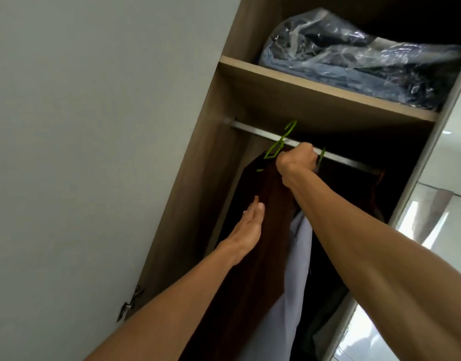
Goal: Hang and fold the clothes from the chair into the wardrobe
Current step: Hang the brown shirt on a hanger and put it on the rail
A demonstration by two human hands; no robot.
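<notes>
Inside the open wardrobe point(198, 157) a metal rail point(252, 131) runs under a shelf. A dark brown garment point(265, 230) hangs from a green hanger point(277, 147) hooked on the rail. My right hand point(297, 160) is raised to the rail with fingers curled, gripping the top of a hanger beside the green one; what exactly it grips is hidden by the fist. My left hand point(250, 222) lies flat, fingers straight, against the left side of the brown garment. A pale blue garment point(297, 256) hangs just right of the brown one, partly behind my right forearm.
The upper shelf point(315, 87) carries a bundle of dark clothes in a clear plastic bag point(354, 56). The white wardrobe door point(80, 152) stands open on the left, with a hinge point(130, 303) low down. More dark garments hang at the right of the rail.
</notes>
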